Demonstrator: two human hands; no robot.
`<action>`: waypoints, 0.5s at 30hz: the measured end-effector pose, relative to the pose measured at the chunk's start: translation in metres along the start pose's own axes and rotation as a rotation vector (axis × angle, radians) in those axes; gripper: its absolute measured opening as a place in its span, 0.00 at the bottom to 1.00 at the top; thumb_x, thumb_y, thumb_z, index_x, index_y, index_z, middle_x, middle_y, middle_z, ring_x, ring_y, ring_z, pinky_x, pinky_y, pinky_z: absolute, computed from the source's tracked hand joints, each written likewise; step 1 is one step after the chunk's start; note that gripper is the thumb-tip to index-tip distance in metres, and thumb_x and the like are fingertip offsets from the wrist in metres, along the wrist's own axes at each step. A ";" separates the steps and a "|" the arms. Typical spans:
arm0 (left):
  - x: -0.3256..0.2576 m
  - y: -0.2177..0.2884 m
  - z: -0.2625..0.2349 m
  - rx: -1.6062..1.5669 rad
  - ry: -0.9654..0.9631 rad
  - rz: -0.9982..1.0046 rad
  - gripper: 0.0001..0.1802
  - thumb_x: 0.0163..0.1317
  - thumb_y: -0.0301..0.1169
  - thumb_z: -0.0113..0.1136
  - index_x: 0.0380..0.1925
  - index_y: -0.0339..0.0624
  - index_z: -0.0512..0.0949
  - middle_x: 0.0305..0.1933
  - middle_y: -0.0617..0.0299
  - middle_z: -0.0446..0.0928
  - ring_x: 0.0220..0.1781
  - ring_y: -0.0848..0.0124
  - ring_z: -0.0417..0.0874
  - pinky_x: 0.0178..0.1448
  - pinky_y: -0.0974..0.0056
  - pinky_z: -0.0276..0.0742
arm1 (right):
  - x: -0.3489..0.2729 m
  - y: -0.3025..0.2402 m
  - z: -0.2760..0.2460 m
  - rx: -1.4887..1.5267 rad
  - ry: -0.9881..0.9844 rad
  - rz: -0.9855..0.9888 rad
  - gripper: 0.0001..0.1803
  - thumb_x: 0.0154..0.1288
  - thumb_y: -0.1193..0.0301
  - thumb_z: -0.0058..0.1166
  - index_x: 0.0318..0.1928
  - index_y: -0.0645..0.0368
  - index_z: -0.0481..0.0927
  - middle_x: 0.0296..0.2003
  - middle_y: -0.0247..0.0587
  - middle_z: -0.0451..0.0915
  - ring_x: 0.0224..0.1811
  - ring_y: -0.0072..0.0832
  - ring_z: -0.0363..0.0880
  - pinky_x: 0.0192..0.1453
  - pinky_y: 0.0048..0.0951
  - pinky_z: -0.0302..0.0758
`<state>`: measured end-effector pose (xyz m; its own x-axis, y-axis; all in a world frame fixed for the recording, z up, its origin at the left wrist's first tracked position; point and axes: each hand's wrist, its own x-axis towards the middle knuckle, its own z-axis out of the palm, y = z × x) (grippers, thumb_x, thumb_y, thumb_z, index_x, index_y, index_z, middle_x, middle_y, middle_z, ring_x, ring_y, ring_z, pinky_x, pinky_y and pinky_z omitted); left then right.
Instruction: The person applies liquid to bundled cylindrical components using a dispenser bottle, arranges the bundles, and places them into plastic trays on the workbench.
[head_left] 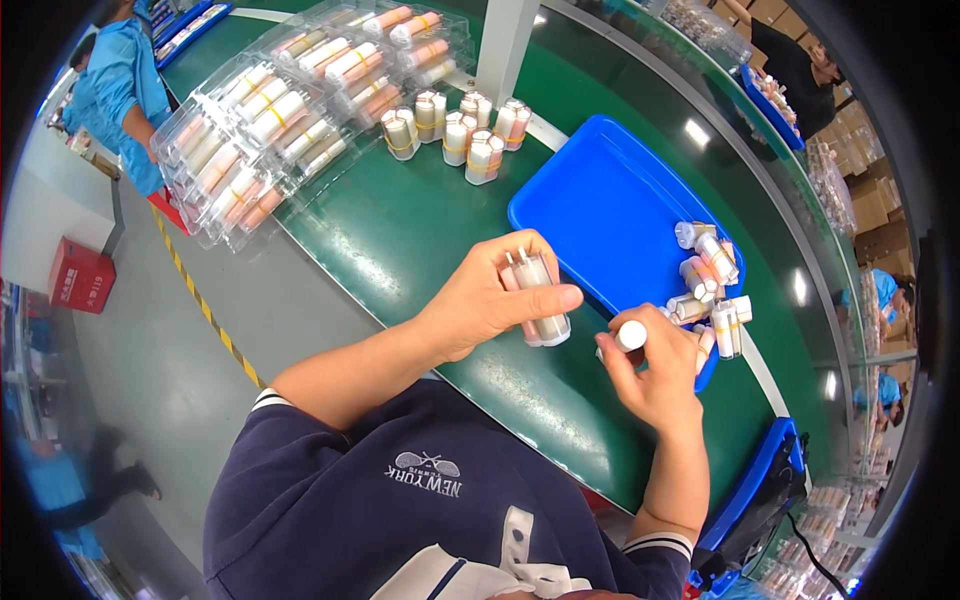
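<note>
Left hand (pixel 480 300) at frame centre, clamped on a bundle of white tubes (pixel 538 300) above the green table (pixel 400 230). Right hand (pixel 655 365) just right of it, pinching a single white tube (pixel 630 335). Loose tubes (pixel 710 285) in the blue tray (pixel 600 200); banded bundles (pixel 460 130) and clear packing trays (pixel 270 120) toward the upper left.

You wear a dark navy short-sleeved shirt (pixel 400 500) with a small white crossed-racket emblem and white lettering on the chest. Each sleeve ends in a cuff (pixel 655 545) banded in white and navy stripes. Your forearms and both hands are bare: no gloves, watch or rings show.
</note>
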<state>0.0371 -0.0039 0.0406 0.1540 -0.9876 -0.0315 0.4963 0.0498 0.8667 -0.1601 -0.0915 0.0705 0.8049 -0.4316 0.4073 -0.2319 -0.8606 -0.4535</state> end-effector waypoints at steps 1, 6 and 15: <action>0.000 -0.003 -0.002 0.022 -0.029 -0.004 0.17 0.52 0.35 0.72 0.33 0.43 0.71 0.29 0.66 0.73 0.29 0.80 0.77 0.26 0.74 0.73 | 0.000 -0.001 0.004 -0.007 0.020 -0.034 0.09 0.49 0.77 0.62 0.27 0.59 0.73 0.21 0.38 0.72 0.16 0.32 0.72 0.19 0.30 0.66; -0.002 -0.002 -0.006 -0.098 -0.066 -0.056 0.13 0.56 0.33 0.68 0.35 0.42 0.73 0.36 0.62 0.78 0.34 0.77 0.79 0.33 0.72 0.77 | -0.001 0.000 0.024 -0.290 -0.196 -0.117 0.11 0.50 0.69 0.61 0.28 0.56 0.71 0.20 0.37 0.69 0.20 0.35 0.74 0.21 0.35 0.69; 0.005 -0.014 -0.016 0.433 0.001 0.717 0.22 0.47 0.15 0.64 0.42 0.39 0.69 0.48 0.55 0.72 0.51 0.65 0.76 0.55 0.64 0.75 | -0.010 0.012 0.037 -0.272 -0.270 0.017 0.13 0.58 0.63 0.57 0.32 0.59 0.71 0.21 0.41 0.75 0.21 0.41 0.77 0.23 0.39 0.71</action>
<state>0.0451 -0.0074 0.0204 0.3083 -0.7379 0.6004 -0.0945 0.6042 0.7912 -0.1503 -0.0874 0.0316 0.9061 -0.3907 0.1620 -0.3536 -0.9099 -0.2170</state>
